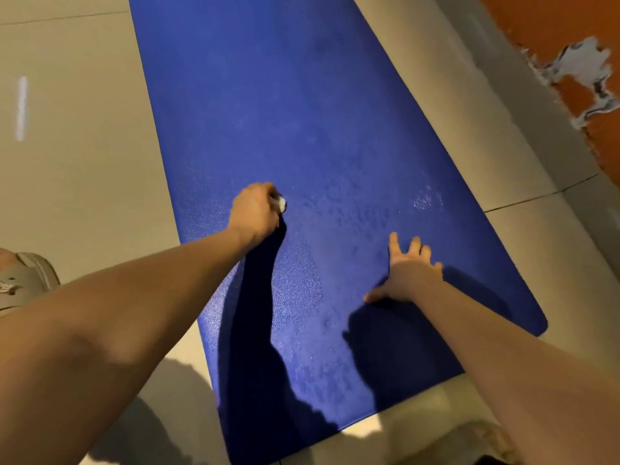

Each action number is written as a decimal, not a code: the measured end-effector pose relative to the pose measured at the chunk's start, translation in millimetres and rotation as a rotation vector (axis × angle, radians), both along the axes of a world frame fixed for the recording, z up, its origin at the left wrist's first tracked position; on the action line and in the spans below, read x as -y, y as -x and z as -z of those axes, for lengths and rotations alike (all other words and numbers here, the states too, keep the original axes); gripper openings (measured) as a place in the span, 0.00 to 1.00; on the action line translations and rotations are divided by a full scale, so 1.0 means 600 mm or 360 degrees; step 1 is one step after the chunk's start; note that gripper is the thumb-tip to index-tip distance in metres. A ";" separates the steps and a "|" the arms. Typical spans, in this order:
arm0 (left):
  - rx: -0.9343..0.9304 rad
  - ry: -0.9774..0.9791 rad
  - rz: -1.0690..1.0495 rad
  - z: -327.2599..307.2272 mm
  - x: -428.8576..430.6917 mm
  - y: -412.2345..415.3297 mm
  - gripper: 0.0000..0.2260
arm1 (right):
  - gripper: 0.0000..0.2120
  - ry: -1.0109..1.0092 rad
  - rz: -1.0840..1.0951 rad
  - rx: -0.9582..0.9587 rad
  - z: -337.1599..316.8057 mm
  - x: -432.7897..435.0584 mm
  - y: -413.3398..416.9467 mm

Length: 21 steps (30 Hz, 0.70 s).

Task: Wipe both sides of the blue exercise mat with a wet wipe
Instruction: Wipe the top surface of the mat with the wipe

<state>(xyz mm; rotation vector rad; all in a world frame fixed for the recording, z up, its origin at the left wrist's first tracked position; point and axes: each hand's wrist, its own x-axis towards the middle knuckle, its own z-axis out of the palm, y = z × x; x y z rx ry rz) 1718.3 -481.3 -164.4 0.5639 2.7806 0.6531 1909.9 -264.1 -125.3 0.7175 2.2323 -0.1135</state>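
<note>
Two bare hands are working on the blue mat (302, 95), which is lying flat on the tiled floor (84, 179) and is running from the bottom of the view to the top edge.

Left hand (256, 213): the grip is clenching a bunched white wipe (281, 203), with the fingers curling fully round it. Only a small part of the wipe is showing beyond the knuckles. The hand is pressing the wipe down onto the mat, a little left of the mat's centre line and well up from its near end.

Right hand (407, 273): the grip is lying fully open and is holding nothing. The fingers are spreading apart and the palm is resting flat on the mat, near its right edge and closer to the near end than the left hand is.

Mat condition: damp, mottled patches (426, 199) are showing between and beyond the two hands. Both forearms are casting dark shadows across the near part of the mat.

Surroundings: an orange wall (553, 21) with peeling paint (577, 65) is standing to the right of the mat, beyond a strip of floor. One beige item (23, 280) is sitting on the floor at the left edge, apart from the mat; its kind cannot be told.
</note>
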 end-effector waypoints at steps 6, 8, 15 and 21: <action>0.0085 -0.0053 0.0331 0.003 0.001 -0.086 0.09 | 0.76 -0.0040 -0.0132 0.0019 0.026 -0.002 -0.009; 0.0173 -0.0095 0.0716 -0.005 0.007 -0.133 0.11 | 0.76 -0.0041 -0.0134 0.0003 0.028 -0.004 -0.011; -0.0020 0.0001 0.1462 -0.012 0.000 -0.164 0.09 | 0.78 -0.0029 -0.0118 0.0049 0.030 -0.002 -0.002; -0.0228 0.0120 0.0501 -0.008 -0.041 -0.007 0.08 | 0.78 0.0009 -0.0102 0.0072 0.035 -0.003 -0.001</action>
